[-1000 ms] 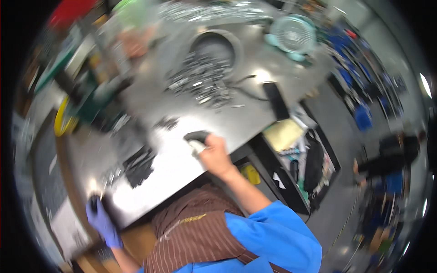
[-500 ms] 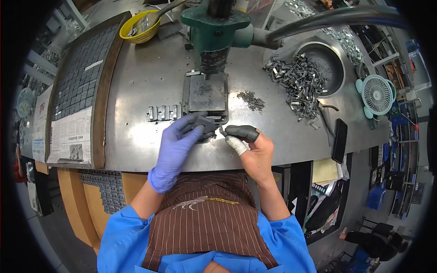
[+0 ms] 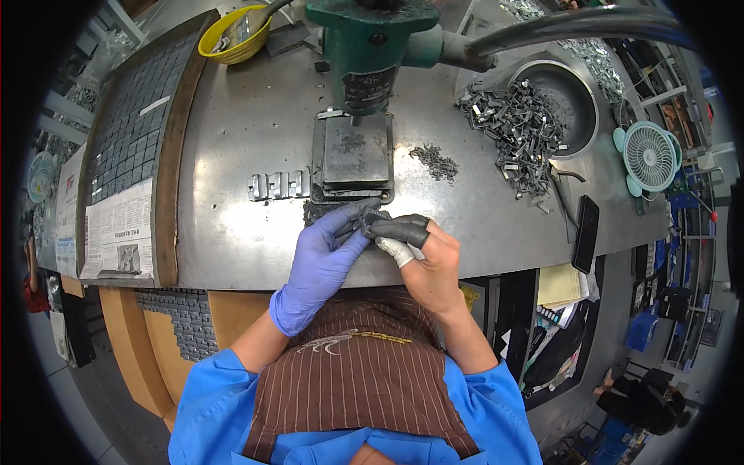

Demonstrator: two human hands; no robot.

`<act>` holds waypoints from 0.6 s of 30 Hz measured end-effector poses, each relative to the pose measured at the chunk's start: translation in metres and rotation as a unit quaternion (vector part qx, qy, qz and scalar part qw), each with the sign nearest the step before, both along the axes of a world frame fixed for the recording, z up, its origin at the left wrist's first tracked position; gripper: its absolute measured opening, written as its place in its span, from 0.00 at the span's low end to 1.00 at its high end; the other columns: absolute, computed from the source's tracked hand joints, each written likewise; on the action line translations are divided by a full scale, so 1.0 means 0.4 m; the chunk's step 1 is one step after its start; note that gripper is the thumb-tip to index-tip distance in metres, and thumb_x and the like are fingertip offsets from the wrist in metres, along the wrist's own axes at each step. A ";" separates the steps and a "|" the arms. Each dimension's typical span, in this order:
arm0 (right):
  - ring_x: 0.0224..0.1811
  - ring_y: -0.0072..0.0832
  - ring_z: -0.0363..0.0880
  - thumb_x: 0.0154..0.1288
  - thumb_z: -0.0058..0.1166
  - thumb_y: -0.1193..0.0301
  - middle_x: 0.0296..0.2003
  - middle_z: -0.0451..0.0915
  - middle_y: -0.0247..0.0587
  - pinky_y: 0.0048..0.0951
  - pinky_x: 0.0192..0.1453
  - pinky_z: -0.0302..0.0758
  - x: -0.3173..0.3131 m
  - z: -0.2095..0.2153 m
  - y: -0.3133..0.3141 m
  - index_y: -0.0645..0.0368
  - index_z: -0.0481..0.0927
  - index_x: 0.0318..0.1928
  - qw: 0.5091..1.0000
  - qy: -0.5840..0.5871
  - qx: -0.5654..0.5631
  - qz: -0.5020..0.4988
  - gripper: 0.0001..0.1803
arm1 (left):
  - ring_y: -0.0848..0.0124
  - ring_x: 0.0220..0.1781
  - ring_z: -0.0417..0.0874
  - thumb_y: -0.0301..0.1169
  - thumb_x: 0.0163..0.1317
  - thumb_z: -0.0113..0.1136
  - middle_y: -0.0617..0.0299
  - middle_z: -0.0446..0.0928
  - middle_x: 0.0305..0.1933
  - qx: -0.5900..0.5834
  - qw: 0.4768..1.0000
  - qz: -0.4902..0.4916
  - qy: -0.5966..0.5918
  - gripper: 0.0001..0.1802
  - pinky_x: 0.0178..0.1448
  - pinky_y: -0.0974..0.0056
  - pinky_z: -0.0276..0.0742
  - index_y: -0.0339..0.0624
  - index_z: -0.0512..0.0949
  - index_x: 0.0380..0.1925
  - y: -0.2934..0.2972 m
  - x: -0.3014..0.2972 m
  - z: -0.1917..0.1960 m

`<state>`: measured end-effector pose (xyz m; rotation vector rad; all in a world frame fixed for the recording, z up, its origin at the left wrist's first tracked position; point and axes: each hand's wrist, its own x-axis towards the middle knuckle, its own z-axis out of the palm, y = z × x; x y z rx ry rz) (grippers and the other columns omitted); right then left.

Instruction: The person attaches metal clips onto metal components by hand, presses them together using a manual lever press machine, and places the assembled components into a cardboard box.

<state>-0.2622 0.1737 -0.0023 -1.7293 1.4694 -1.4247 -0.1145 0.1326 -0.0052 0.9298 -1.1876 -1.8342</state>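
My left hand [image 3: 322, 260], in a violet-blue glove, is closed around a small dark grey block-like part [image 3: 372, 217] above the front of the bench. My right hand [image 3: 430, 263], with black and white finger covers, pinches at the right side of the same part. A small dark piece was in its fingertips earlier; now the fingers hide it. Just beyond my hands lies the flat steel plate [image 3: 355, 151] of a green press [image 3: 360, 70]. Dark bits [image 3: 314, 211] lie beside my left fingers. Several shiny metal pieces [image 3: 279, 185] stand in a row left of the plate.
On the left is a wood-edged tray [image 3: 169, 163] of dark blocks with newspaper. A yellow bowl [image 3: 260, 50] holds a brush. Tiny dark pieces [image 3: 435, 163] lie right of the press. Farther right are a heap of metal clips [image 3: 515, 128], a round pan [image 3: 593, 116], a phone [image 3: 585, 232] and a fan [image 3: 649, 155].
My right fingers have moved left onto the part, closing the gap between the hands. My left hand has shifted slightly right and turned the part. The whole view has shifted a little.
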 end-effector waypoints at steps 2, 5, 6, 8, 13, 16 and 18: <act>0.33 0.31 0.77 0.44 0.56 0.86 0.31 0.79 0.42 0.26 0.37 0.74 -0.005 -0.006 0.005 0.59 0.82 0.37 0.999 -0.027 0.026 -0.009 0.17 | 0.71 0.51 0.74 0.21 0.59 0.52 0.55 0.73 0.49 -0.010 1.000 -0.006 -0.016 0.20 0.56 0.69 0.70 0.32 0.66 0.53 0.002 -0.006 0.004; 0.33 0.32 0.77 0.43 0.51 0.89 0.32 0.79 0.43 0.26 0.38 0.74 -0.009 -0.014 0.004 0.59 0.82 0.37 0.999 -0.049 0.014 -0.003 0.19 | 0.71 0.51 0.74 0.21 0.59 0.53 0.56 0.73 0.49 -0.005 1.000 0.002 -0.025 0.21 0.56 0.69 0.70 0.33 0.67 0.54 0.004 -0.011 0.001; 0.34 0.32 0.77 0.41 0.47 0.91 0.33 0.80 0.43 0.27 0.38 0.74 -0.006 -0.011 0.004 0.60 0.81 0.37 0.997 -0.072 0.009 -0.003 0.22 | 0.72 0.51 0.74 0.21 0.58 0.54 0.56 0.72 0.50 -0.021 0.999 0.008 -0.028 0.21 0.56 0.69 0.70 0.32 0.67 0.53 0.004 -0.011 -0.004; 0.34 0.33 0.77 0.41 0.47 0.91 0.33 0.80 0.43 0.27 0.39 0.74 -0.003 -0.016 0.004 0.60 0.81 0.37 0.998 -0.064 -0.002 -0.015 0.22 | 0.72 0.51 0.74 0.20 0.57 0.54 0.56 0.72 0.50 -0.017 1.000 -0.004 -0.007 0.22 0.57 0.69 0.70 0.32 0.67 0.53 0.002 -0.010 0.002; 0.38 0.37 0.76 0.44 0.57 0.84 0.37 0.79 0.43 0.29 0.42 0.73 0.009 -0.009 0.013 0.61 0.80 0.38 0.990 0.039 -0.112 -0.082 0.16 | 0.72 0.50 0.74 0.19 0.55 0.57 0.55 0.73 0.49 0.001 1.000 0.008 0.000 0.23 0.56 0.69 0.72 0.31 0.67 0.52 -0.003 -0.023 0.011; 0.41 0.38 0.75 0.45 0.59 0.81 0.41 0.77 0.44 0.31 0.45 0.72 0.002 -0.006 0.009 0.62 0.78 0.43 0.992 0.040 -0.085 -0.085 0.19 | 0.71 0.44 0.77 0.21 0.55 0.58 0.54 0.75 0.45 -0.035 0.999 0.040 0.006 0.20 0.49 0.70 0.76 0.30 0.69 0.49 0.010 -0.026 -0.011; 0.41 0.39 0.74 0.47 0.57 0.82 0.40 0.76 0.46 0.32 0.45 0.72 0.003 -0.025 0.010 0.62 0.76 0.46 0.999 -0.037 -0.007 -0.034 0.21 | 0.71 0.43 0.78 0.21 0.55 0.58 0.54 0.76 0.44 -0.034 0.999 0.039 0.006 0.19 0.48 0.69 0.76 0.30 0.70 0.48 0.011 -0.024 -0.018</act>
